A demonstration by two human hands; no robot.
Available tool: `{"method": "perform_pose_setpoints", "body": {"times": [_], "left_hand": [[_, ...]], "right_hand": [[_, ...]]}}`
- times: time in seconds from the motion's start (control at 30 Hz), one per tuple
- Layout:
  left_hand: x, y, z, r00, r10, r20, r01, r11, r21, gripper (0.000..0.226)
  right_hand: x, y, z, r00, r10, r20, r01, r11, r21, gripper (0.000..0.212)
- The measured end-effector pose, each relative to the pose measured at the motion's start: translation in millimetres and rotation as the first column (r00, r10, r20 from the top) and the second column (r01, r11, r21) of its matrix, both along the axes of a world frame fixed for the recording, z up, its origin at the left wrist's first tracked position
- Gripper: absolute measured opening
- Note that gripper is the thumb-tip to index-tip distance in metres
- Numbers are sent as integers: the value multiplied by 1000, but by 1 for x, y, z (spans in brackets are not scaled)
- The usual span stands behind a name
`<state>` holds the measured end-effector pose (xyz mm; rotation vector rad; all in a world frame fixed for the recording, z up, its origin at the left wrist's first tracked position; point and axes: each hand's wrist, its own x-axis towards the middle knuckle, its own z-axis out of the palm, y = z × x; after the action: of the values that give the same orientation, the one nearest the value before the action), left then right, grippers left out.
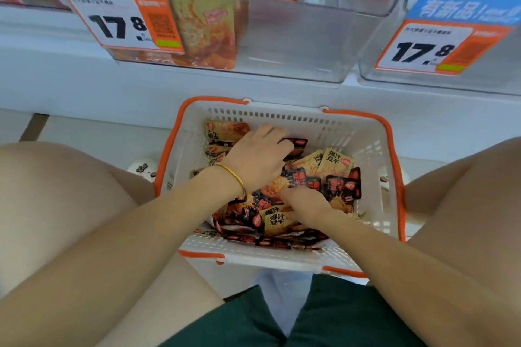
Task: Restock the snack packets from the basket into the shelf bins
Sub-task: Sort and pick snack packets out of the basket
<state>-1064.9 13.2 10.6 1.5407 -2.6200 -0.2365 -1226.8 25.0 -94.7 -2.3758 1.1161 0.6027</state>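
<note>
— Where are the snack packets (335,162)?
— Piled in the basket (375,155), which sits below the shelf bins (296,45).
— And the hands?
— Both are inside the basket. The left hand (256,158) curls round a dark packet (298,143) near its far side. The right hand (306,204) is buried among packets at the near side, and I cannot tell its grip.

Basket (282,115) wedged between left knee (56,191) and right knee (465,191); packets (335,163) heap most of it, far-right corner open. Above, clear bin (298,36): right half free, left half blocked by upright pouches (205,28) and price tag (124,22).
</note>
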Motion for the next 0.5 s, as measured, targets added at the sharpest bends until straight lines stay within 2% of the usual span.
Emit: {"method": "perform_pose_setpoints", "body": {"times": [0.13, 0.2, 0.27, 0.33, 0.37, 0.43, 0.5], "left_hand": [[-3, 1, 0, 997, -15, 73, 8, 996, 88, 35], [-2, -1, 3, 992, -17, 123, -1, 990, 143, 41], [1, -3, 5, 995, 29, 93, -50, 969, 241, 47], [4, -5, 11, 992, 128, 5, -121, 922, 368, 51], [5, -7, 15, 986, 165, -31, -141, 911, 387, 49], [6, -9, 24, 969, 211, -131, -156, 926, 343, 33], [8, -12, 39, 920, 263, -290, -172, 937, 303, 16]], "right_hand": [[-9, -5, -9, 999, 32, 3, -32, 999, 6, 13], [-10, -17, 2, 991, -41, 127, 37, 999, 31, 10], [-13, -35, 27, 945, -200, 257, 166, 975, 149, 4], [-19, -51, 61, 841, -383, 381, 264, 907, 328, 10], [-22, -55, 79, 761, -473, 444, 290, 861, 419, 13], [-26, -60, 108, 595, -595, 541, 299, 788, 538, 12], [-26, -60, 127, 471, -656, 590, 306, 748, 588, 5]]}}
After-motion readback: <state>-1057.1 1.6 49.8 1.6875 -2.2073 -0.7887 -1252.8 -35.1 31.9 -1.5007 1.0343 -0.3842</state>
